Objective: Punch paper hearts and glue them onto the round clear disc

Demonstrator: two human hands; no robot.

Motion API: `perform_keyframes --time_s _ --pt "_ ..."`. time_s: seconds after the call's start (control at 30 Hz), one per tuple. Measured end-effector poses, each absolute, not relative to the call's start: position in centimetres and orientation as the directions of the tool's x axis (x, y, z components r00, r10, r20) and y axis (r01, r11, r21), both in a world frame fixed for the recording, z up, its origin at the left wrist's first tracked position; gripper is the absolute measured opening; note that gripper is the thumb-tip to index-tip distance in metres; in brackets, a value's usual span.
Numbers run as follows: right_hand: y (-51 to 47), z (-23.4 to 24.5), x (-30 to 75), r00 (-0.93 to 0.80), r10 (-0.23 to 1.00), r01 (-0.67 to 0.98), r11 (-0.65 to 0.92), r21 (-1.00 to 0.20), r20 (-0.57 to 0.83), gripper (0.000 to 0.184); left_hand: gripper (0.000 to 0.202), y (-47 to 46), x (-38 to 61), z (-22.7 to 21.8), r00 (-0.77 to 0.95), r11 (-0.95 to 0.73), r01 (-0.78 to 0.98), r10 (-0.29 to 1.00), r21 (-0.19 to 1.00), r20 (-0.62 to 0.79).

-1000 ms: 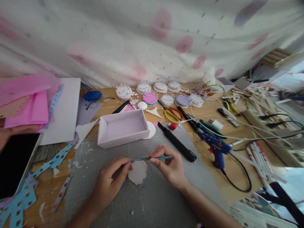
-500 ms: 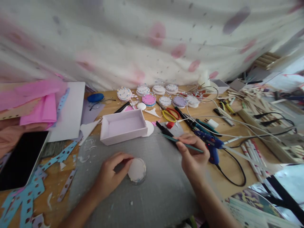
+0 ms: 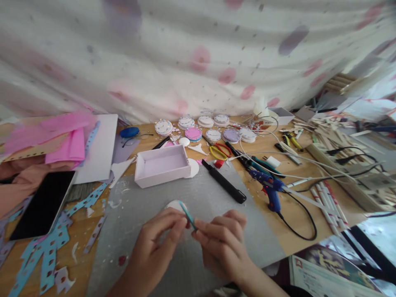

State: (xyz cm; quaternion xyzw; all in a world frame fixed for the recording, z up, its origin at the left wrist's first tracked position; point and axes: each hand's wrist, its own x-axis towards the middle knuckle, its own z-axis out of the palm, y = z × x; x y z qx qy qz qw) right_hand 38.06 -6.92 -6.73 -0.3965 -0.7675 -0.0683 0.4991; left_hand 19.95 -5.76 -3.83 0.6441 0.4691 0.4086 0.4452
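My left hand (image 3: pixel 159 239) is closed in a pinch low over the grey mat (image 3: pixel 148 198); whatever its fingertips hold is too small or hidden to name. Against it, my right hand (image 3: pixel 221 241) grips thin teal tweezers (image 3: pixel 187 215), which slant up and to the left past the left fingertips. Behind those fingertips, a round white disc (image 3: pixel 175 204) shows only its far part. A black utility knife (image 3: pixel 224 181) lies on the mat beyond my right hand. Farther back stands an open pale lilac box (image 3: pixel 162 169), with a white paper circle (image 3: pixel 193 168) at its right corner.
Several decorated round discs (image 3: pixel 193 133) line the back by the curtain. To the right are scissors (image 3: pixel 219 152), a blue glue gun (image 3: pixel 270 185) with a trailing cord, and markers (image 3: pixel 331 202). A phone (image 3: pixel 43 206) and blue paper strips (image 3: pixel 46 251) lie left.
My right hand has moved left with the tweezers to meet my left hand, uncovering the knife. My left hand has shifted right and now covers part of the disc. A small red bit shows on the mat.
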Motion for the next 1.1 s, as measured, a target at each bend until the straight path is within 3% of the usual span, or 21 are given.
perform_keyframes --time_s 0.1,0.27,0.33,0.37,0.47,0.57,0.67,0.77,0.9,1.0,1.1 --pt "-7.1 -6.7 37.3 -0.355 0.437 0.649 0.751 -0.118 0.826 0.016 0.035 -6.6 20.9 -3.4 0.179 0.023 0.172 0.982 0.985 -0.054" --pt "-7.2 -8.0 38.5 -0.506 0.518 0.617 0.776 -0.130 0.689 0.018 0.033 -6.3 19.7 -4.6 0.047 0.131 0.157 0.989 0.979 -0.140" --pt "-7.3 -9.1 40.4 -0.306 0.560 0.733 0.655 -0.184 0.770 0.015 0.034 -6.1 18.5 -5.2 -0.010 0.124 0.189 0.992 0.974 -0.124" --pt "-7.3 -9.6 41.6 -0.059 0.584 0.826 0.484 -0.289 0.810 0.012 0.034 -6.0 17.8 -5.4 -0.024 0.119 0.201 0.993 0.972 -0.116" --pt "-7.2 -10.9 45.9 0.286 0.520 0.878 0.195 -0.438 0.805 0.025 0.033 -5.7 15.9 -6.0 -0.039 0.107 0.224 0.994 0.969 -0.101" --pt "-6.7 -12.0 49.8 0.558 0.526 0.803 -0.148 -0.577 0.642 0.038 0.035 -5.5 14.4 -6.6 -0.046 0.106 0.240 0.994 0.965 -0.098" --pt "-5.8 -13.3 51.9 0.639 0.601 0.748 -0.338 -0.572 0.480 0.047 0.036 -5.2 13.8 -7.2 -0.009 0.070 0.219 0.998 0.973 -0.070" --pt "-5.0 -14.2 52.3 0.613 0.684 0.769 -0.403 -0.496 0.395 0.050 0.036 -4.7 14.0 -7.8 0.033 0.008 0.191 0.999 0.982 -0.014" --pt "-4.6 -13.6 52.0 0.636 0.662 0.757 -0.436 -0.486 0.397 0.043 0.037 -3.1 14.9 -8.2 0.078 -0.039 0.190 0.997 0.981 0.025" --pt "-4.6 -11.6 51.1 0.703 0.593 0.689 -0.429 -0.584 0.393 0.043 0.037 -1.8 15.6 -8.6 0.114 -0.047 0.196 0.993 0.979 0.025" --pt "-4.0 -9.6 48.8 0.699 0.589 0.655 -0.301 -0.693 0.405 0.048 0.038 -1.0 16.0 -9.4 0.146 -0.046 0.209 0.989 0.977 0.015"
